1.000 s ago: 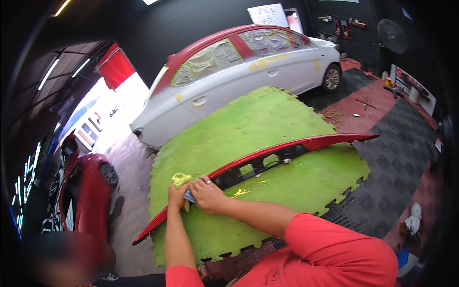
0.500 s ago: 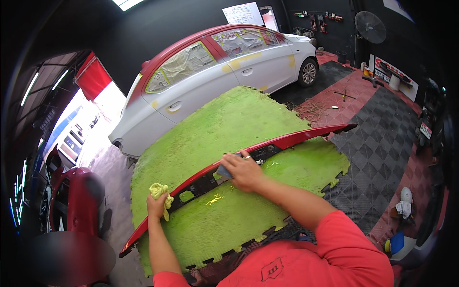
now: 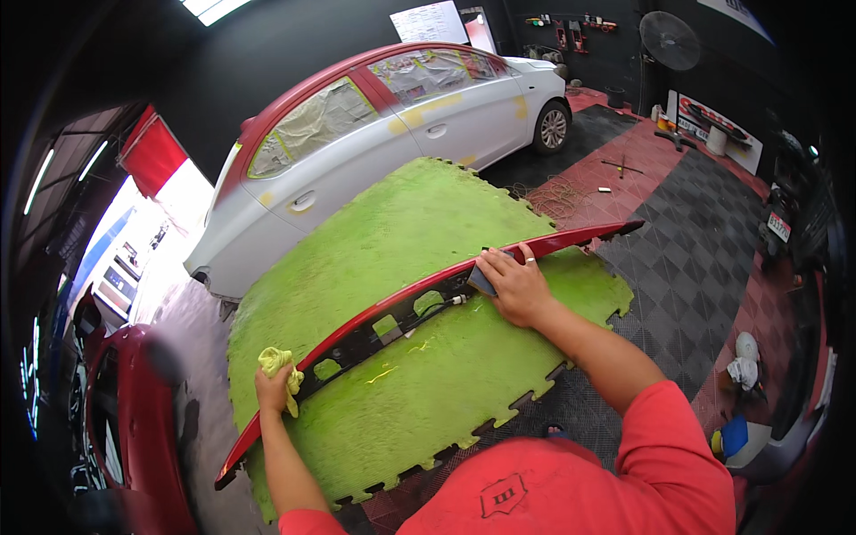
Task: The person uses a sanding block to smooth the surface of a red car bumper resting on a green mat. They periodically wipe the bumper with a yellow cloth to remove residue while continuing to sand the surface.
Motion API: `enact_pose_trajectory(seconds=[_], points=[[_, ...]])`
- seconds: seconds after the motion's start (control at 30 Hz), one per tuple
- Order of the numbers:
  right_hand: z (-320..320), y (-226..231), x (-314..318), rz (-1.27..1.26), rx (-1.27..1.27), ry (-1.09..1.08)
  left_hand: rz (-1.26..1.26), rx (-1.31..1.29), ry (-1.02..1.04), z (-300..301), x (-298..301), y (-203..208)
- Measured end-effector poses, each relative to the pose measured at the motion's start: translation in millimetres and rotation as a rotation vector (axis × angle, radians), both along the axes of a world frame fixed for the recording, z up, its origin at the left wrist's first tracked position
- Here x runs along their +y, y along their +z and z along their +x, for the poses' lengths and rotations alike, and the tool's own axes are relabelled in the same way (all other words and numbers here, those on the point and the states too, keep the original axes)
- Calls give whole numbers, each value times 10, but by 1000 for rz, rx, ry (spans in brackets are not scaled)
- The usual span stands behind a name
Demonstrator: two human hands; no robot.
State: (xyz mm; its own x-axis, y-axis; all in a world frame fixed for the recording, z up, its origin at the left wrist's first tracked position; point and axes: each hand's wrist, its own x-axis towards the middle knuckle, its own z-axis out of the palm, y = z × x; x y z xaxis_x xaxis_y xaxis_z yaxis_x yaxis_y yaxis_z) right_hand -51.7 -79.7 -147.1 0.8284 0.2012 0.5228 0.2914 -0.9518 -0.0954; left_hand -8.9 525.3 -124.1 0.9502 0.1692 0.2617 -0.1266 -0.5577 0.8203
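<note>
A long, curved red car trim piece with a black underside lies across a green foam mat. A thin cable and cut-out openings show along its black part. Near the left end, my left hand is closed round a crumpled yellow-green cloth beside the trim. My right hand presses a flat grey-blue pad against the trim, right of its middle. The fingers lie over the pad; whether it is a sanding pad I cannot tell. Some yellow scraps rest on the mat.
Beyond the mat stands a white and red car, its windows masked with paper and tape. A red car body part is at the left. On the tiled floor at right lie a coiled cord and a cross-shaped wrench.
My right hand has slid the pad rightward along the trim, uncovering the cable and openings in the middle. My left hand keeps the cloth at the left end. The whole view has shifted slightly.
</note>
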Motion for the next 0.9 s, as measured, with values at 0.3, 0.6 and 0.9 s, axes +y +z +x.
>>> enact_pose_trajectory(seconds=[0.3,0.6,0.9], points=[[-244,70,-550,-199,-63,-172,-26,-34,-85,81,62,-46],[-252,93,-507,-284,-83,-192,-60,-17,-65,69,91,-50],[231,69,983,-141,-86,185,5,-31,-3,-60,-31,19]])
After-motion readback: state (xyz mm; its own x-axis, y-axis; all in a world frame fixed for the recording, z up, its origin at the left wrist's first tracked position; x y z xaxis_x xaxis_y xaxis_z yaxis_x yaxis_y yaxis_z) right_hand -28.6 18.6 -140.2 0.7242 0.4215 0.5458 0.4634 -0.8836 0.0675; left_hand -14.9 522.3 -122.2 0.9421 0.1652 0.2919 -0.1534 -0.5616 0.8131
